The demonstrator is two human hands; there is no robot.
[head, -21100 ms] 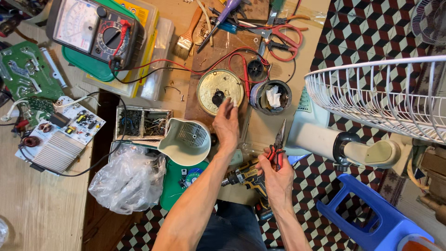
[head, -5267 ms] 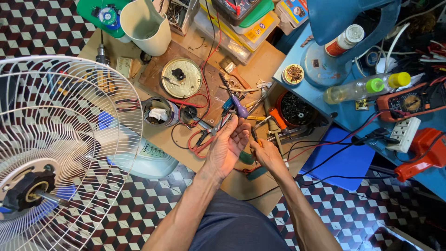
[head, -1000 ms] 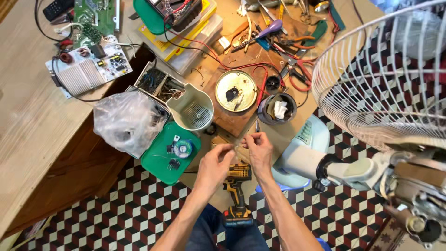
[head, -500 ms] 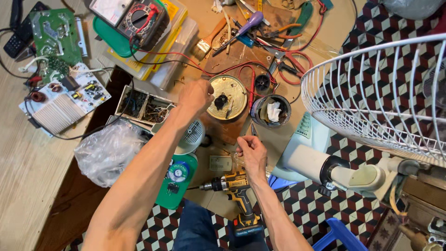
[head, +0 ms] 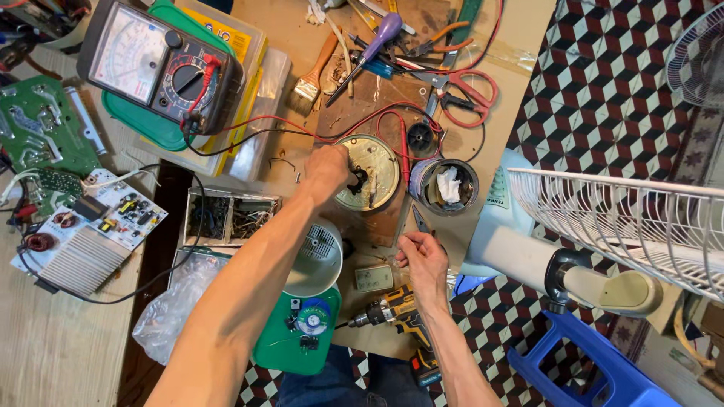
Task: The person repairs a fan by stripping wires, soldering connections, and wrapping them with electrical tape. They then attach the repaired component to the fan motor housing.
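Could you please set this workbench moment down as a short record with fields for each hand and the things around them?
Left hand: left hand reaches onto the round metal disc, fingers at its dark centre part.
Right hand: right hand holds a thin pointed tool; its kind is unclear.
Near the disc: open tin with crumpled white material inside.
Behind: analogue multimeter, red-handled scissors, purple-handled screwdriver.
Front: cordless drill, green tray.
Right side: white fan grille.
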